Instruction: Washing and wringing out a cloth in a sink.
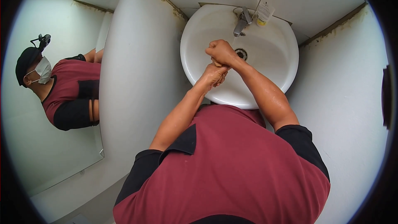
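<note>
The white, rounded ceramic washbasin (280, 54) is fixed to the far wall, beneath and around the person's two bare hands. Its bowl opens upward, and in this view it spreads slightly wider from left to right than from front to back. The grey metal single-lever tap (241, 24) stands at its back edge, just beyond the hands; the long axis of its spout runs down into the bowl, toward the person and slightly left.

The right hand (222, 52) is curled closed like a fist in front of the spout, its palm hidden. The left hand (213, 76) is nearer the person, against the underside of the right, with fingers bent; whether they close around part of the other hand cannot be told. The round dark drain (241, 54) shows just beside the right wrist, partly covered. Wet glints dot the right forearm (269, 93).

Right of the tap, a small pale container with a yellow lower part (264, 14) stands on the basin's back edge; its print is too small to read. Nearer the camera is the maroon shirt with black sleeves (244, 153). On the left, a wall mirror (62, 153) reflects the person in a black cap and white mask.
</note>
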A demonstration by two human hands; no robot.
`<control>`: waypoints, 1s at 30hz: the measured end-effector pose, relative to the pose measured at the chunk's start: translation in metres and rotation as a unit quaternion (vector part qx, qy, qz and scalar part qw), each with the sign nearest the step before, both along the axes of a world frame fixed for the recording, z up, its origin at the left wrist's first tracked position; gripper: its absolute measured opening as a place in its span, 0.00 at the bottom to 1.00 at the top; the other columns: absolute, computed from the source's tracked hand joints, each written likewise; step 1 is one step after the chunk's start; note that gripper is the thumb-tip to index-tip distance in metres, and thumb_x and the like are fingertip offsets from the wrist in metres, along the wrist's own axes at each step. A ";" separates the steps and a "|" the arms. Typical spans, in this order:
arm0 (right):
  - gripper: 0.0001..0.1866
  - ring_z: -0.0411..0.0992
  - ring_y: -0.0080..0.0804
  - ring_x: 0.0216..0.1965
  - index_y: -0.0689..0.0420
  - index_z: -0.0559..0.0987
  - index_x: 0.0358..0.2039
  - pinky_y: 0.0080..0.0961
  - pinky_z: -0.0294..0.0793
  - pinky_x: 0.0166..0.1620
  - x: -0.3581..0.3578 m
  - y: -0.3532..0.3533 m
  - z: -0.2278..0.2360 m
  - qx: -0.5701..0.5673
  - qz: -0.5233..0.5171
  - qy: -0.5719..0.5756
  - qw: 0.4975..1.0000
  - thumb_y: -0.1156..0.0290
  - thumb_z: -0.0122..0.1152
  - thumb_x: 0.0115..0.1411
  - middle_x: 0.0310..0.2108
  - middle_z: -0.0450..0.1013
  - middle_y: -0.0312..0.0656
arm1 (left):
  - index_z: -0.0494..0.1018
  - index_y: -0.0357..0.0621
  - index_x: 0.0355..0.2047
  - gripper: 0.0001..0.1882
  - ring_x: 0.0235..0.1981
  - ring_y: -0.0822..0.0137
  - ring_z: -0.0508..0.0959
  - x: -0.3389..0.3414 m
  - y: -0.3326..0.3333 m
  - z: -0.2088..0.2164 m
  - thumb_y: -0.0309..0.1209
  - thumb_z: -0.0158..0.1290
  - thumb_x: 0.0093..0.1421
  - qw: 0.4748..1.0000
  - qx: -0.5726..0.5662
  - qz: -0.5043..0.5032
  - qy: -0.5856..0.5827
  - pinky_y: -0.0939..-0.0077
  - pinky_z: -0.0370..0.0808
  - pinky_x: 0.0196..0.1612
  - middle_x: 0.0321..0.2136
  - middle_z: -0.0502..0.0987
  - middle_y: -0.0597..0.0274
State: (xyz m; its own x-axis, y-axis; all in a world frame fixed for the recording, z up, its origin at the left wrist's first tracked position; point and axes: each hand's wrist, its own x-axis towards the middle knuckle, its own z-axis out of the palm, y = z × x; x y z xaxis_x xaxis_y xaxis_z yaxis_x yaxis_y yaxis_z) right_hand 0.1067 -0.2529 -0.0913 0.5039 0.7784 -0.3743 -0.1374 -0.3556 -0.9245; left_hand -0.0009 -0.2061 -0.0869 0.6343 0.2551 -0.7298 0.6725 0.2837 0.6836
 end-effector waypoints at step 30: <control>0.14 0.65 0.22 0.27 0.62 0.74 0.37 0.16 0.65 0.33 0.038 -0.084 -0.085 0.020 -0.109 0.105 0.988 0.65 0.56 0.56 0.29 0.71 0.37 | 0.74 0.39 0.34 0.09 0.26 0.73 0.73 0.012 0.056 -0.029 0.31 0.53 0.56 0.989 0.040 0.096 -0.106 0.84 0.69 0.30 0.28 0.76 0.63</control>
State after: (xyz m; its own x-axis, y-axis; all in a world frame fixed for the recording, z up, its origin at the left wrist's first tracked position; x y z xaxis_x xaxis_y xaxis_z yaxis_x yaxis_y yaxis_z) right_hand 0.1452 -0.3372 -0.1760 0.5758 0.6763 -0.4594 -0.3969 -0.2601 -0.8803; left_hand 0.0108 -0.1498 -0.1160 0.7049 0.4378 -0.5580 0.4508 0.3309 0.8290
